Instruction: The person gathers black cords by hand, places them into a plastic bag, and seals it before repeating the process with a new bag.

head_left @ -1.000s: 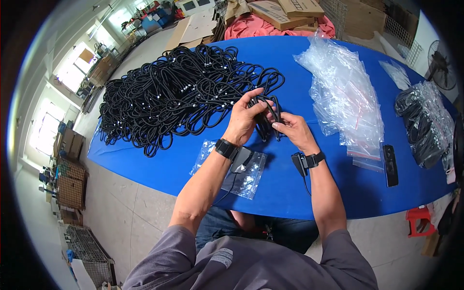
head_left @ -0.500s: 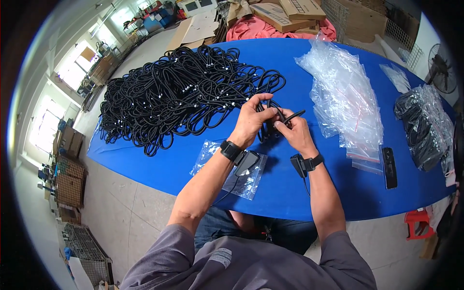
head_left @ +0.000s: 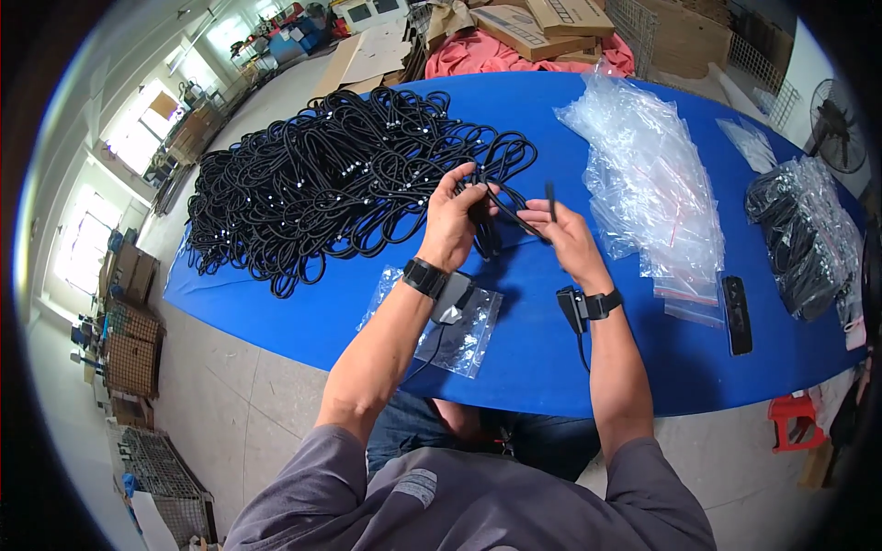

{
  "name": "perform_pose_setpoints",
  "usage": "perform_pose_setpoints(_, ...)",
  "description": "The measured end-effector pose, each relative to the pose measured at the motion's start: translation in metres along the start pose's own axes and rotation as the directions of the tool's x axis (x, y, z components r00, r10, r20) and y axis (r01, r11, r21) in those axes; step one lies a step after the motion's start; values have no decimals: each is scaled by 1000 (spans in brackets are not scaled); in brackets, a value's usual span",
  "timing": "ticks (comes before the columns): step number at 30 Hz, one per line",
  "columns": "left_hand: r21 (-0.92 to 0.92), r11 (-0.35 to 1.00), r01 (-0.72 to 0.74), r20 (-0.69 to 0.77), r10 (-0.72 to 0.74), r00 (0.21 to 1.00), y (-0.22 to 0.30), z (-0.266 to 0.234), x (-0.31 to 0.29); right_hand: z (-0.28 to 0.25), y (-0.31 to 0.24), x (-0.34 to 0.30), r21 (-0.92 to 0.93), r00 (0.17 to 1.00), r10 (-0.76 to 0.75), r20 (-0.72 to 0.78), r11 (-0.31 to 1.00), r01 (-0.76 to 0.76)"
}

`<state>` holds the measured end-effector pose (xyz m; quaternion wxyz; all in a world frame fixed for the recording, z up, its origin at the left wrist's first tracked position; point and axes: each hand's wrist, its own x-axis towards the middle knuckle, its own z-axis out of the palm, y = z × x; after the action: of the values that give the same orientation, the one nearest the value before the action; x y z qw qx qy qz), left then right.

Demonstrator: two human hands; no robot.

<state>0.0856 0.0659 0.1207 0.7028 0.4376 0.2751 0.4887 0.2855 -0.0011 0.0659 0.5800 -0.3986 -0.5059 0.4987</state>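
Observation:
My left hand is closed round a small bundle of black cord loops, held up just above the blue table. Between my two hands a strand of black cord runs from that bundle. It passes into the fingers of my right hand, which pinch it, and a short length sticks up past them. Left of my hands lies a big tangled pile of black cord loops, dotted with small whitish fittings. A clear plastic bag lies flat on the cloth below my left wrist.
To the right is a stack of clear zip bags, with a dark phone-like device beside it. Farther right, a clear bag of black cords sits near the edge. Cardboard boxes stand beyond the table, a fan at the right.
My hands have moved apart: the left shifted slightly left with the bundle, the right drew back to the right. A cord strand now stretches between them.

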Motion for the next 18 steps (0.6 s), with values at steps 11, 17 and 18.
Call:
perform_pose_setpoints(11, -13, 1000, -25, 14, 25, 1000, 27, -5, -1, -7, 16, 4, -6, 956, -150, -252, 988, 154)
perform_pose_setpoints(17, 130, 991, 15, 150, -35, 988, 6, -4, -3, 18, 5, 0, -50, 975, -144, -172, 989, 137)
perform_pose_setpoints(18, 130, 991, 14, 145, -33, 989, 2, -3, -2, 26, 3, -2, -55, 988, -117, -101, 992, 112)
